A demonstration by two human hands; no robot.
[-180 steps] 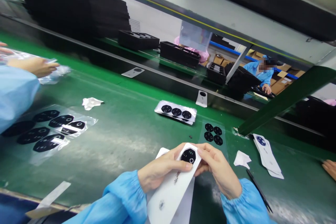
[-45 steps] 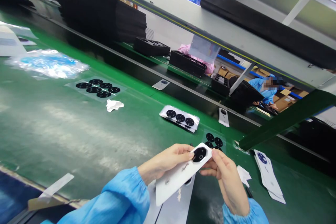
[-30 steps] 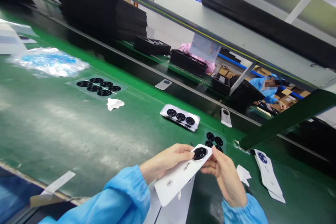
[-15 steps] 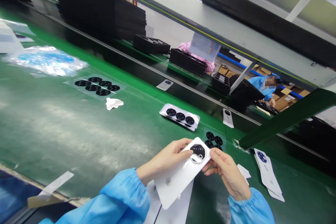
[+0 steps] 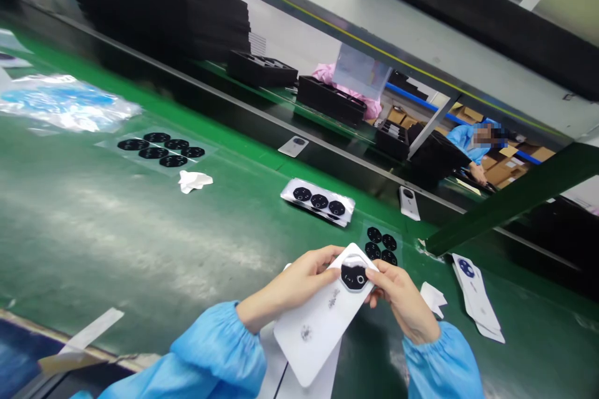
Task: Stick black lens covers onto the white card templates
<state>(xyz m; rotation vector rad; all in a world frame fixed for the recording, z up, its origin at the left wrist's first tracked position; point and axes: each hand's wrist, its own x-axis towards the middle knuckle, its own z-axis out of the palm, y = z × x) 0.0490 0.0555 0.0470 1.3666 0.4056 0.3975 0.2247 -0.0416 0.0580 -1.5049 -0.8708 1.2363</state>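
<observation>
A white phone back cover (image 5: 309, 333) is held up at a slant between my two hands, its camera end away from me. In the octagonal camera ring sits a black lens piece (image 5: 352, 277), with a pale strip showing above it. My left hand (image 5: 306, 277) grips the cover's left edge, thumb on top beside the ring. At the right edge my right hand (image 5: 402, 290) pinches the cover, its thumb touching the lens piece's rim; the fingers underneath are partly hidden. Below the cover lie white sheets or covers (image 5: 327, 371), mostly hidden.
A stack of strips with black lens pieces (image 5: 319, 201) lies ahead, beside a clear sheet of more (image 5: 380, 246). Crumpled paper (image 5: 433, 298) and stacked covers (image 5: 477, 302) lie right. Another lens sheet (image 5: 161, 149) is left. A green post (image 5: 510, 202) slants up; a co-worker (image 5: 470, 143) stands beyond.
The cover has tilted, so its dark markings show more clearly. My right thumb has moved onto the lens piece's edge. The pale gap in the ring has gone from below the piece to above it.
</observation>
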